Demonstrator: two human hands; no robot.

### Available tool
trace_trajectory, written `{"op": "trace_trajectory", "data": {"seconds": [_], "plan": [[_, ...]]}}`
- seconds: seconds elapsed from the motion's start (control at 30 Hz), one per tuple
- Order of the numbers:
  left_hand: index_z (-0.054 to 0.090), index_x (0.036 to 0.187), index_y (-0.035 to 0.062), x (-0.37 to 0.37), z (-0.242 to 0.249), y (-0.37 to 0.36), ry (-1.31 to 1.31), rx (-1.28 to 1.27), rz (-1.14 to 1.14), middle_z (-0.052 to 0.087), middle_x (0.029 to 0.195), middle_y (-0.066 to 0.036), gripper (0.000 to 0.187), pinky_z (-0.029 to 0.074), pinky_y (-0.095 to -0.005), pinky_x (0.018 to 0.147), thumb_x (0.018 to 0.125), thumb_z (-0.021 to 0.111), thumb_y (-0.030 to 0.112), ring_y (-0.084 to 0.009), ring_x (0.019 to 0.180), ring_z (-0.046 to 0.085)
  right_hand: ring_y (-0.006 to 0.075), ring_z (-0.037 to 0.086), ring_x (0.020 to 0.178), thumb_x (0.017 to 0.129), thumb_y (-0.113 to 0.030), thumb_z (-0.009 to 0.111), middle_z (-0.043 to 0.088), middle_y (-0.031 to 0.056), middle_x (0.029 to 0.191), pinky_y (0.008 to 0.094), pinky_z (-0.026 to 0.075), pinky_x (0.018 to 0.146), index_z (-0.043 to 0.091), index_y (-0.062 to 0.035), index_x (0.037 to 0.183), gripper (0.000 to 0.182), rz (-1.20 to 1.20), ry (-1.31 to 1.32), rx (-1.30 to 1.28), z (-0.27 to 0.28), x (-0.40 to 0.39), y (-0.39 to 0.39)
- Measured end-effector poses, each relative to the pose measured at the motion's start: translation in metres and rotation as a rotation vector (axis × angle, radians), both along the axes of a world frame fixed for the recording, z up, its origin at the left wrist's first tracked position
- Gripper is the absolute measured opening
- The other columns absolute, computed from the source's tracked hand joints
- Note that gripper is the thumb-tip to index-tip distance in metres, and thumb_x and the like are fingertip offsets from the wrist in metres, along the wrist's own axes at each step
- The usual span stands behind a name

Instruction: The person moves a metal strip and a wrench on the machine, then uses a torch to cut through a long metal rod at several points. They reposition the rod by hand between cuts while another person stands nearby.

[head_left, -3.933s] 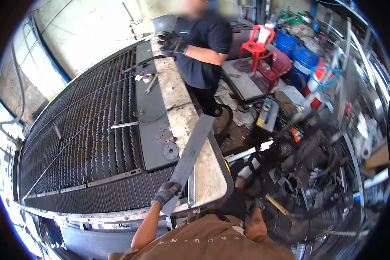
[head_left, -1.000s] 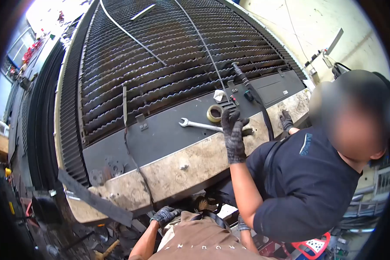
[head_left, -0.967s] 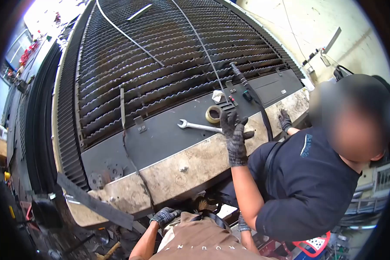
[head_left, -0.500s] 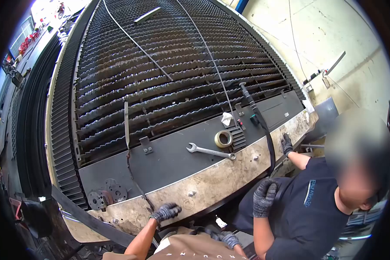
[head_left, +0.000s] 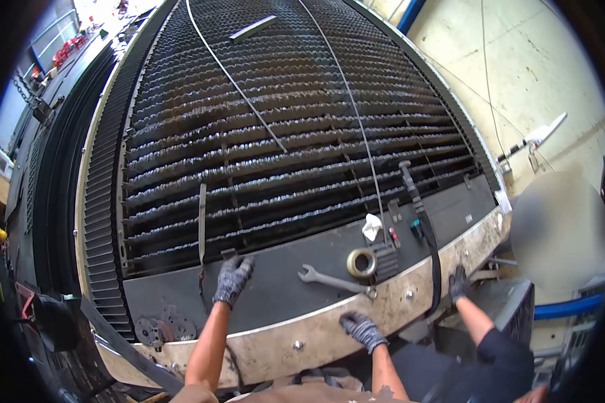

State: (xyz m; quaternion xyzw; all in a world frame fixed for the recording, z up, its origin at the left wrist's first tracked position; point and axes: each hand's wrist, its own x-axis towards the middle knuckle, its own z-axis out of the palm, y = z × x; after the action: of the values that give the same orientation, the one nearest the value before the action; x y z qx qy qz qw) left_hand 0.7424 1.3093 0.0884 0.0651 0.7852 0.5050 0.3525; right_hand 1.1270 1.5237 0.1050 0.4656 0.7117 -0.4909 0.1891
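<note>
My left hand (head_left: 234, 281), in a grey knit glove, reaches over the dark front plate (head_left: 275, 285) beside a small bracket (head_left: 229, 253). Its fingers are stretched forward, with nothing visible in them. My right hand (head_left: 364, 330), gloved alike, is over the beige front rim (head_left: 262, 344) with its fingers loosely bent and apart, and I see nothing in it. A large combination wrench (head_left: 336, 280) lies on the plate ahead of that hand, near a roll of tape (head_left: 362, 262). Left of my left hand, a flat metal strip (head_left: 202, 221) lies across the slats.
Jagged slats (head_left: 282, 181) fill the bed ahead. A co-worker's gloved hand (head_left: 458, 283) touches the rim at right, near a black-hosed tool (head_left: 417, 201). A crumpled white cloth (head_left: 372, 228) and round dark metal parts (head_left: 165, 329) lie on the plate.
My left hand has moved forward from the rim onto the plate. My right hand has risen from near my lap to the rim. The co-worker has leaned down and away, and the view has shifted.
</note>
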Motion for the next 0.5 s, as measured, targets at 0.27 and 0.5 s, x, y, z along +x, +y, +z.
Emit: {"op": "trace_trajectory", "data": {"seconds": [0.27, 0.5], "plan": [[0.074, 0.121, 0.0053, -0.275, -0.025, 0.300, 0.528, -0.368, 0.173, 0.071, 0.123, -0.023, 0.066, 0.052, -0.0479, 0.101, 0.088, 0.063, 0.062, -0.0392, 0.118, 0.067, 0.0370, 0.060, 0.128, 0.090, -0.041, 0.076, 0.062, 0.0229, 0.137, 0.0460, 0.048, 0.109, 0.059, -0.0018, 0.139, 0.065, -0.120, 0.239, 0.968, -0.043, -0.215, 0.329], [0.076, 0.118, 0.0077, -0.353, -0.047, 0.412, 0.358, -0.678, 0.288, 0.070, 0.131, -0.019, 0.042, 0.056, -0.0509, 0.097, 0.083, 0.074, 0.032, -0.0343, 0.122, 0.069, 0.0388, 0.068, 0.112, 0.093, -0.042, 0.065, 0.074, 0.0195, 0.114, 0.0489, 0.054, 0.098, 0.071, -0.0116, 0.121, 0.042, 0.047, 0.035, 0.739, -0.066, -0.298, 0.412]]}}
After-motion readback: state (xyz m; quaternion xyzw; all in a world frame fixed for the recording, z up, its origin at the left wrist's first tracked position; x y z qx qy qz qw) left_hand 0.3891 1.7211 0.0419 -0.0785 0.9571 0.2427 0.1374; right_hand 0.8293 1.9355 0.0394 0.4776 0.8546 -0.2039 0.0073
